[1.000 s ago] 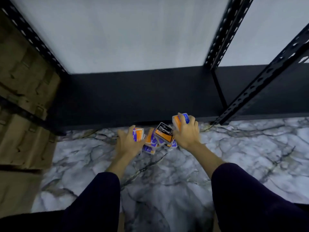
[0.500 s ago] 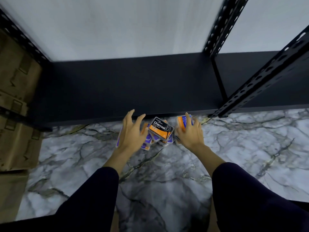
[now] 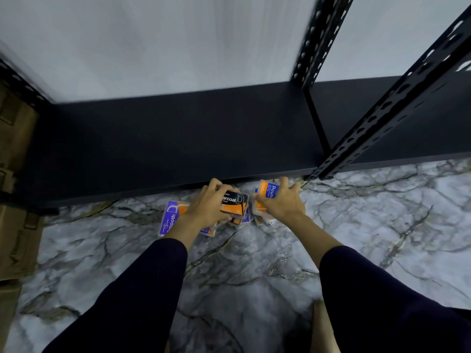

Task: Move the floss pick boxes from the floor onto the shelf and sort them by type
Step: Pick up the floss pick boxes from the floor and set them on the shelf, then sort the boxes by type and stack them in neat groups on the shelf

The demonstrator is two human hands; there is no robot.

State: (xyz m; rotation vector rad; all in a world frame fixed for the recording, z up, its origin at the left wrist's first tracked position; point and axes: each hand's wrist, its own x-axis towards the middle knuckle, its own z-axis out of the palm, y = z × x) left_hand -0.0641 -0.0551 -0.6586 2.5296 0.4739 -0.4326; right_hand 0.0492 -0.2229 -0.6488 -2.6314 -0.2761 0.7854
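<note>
Several floss pick boxes lie in a small heap on the marble floor (image 3: pixel 254 263), just in front of the black shelf (image 3: pixel 178 138). My left hand (image 3: pixel 206 207) grips the black-and-orange charcoal box (image 3: pixel 235 202) on top of the heap. A purple-and-orange smooth box (image 3: pixel 170 217) lies flat to the left, partly under my left wrist. My right hand (image 3: pixel 283 202) grips a blue-and-orange round box (image 3: pixel 266 192) at the right of the heap. More boxes sit underneath, mostly hidden.
A perforated black upright (image 3: pixel 382 110) stands at the shelf's front right, another upright (image 3: pixel 316 47) at the back. Cardboard boxes (image 3: pixel 15 174) are stacked at the left. A white wall is behind the shelf.
My left hand moved right from the smooth box and closed on the charcoal box. The smooth box now lies uncovered. My right hand keeps hold of the round box.
</note>
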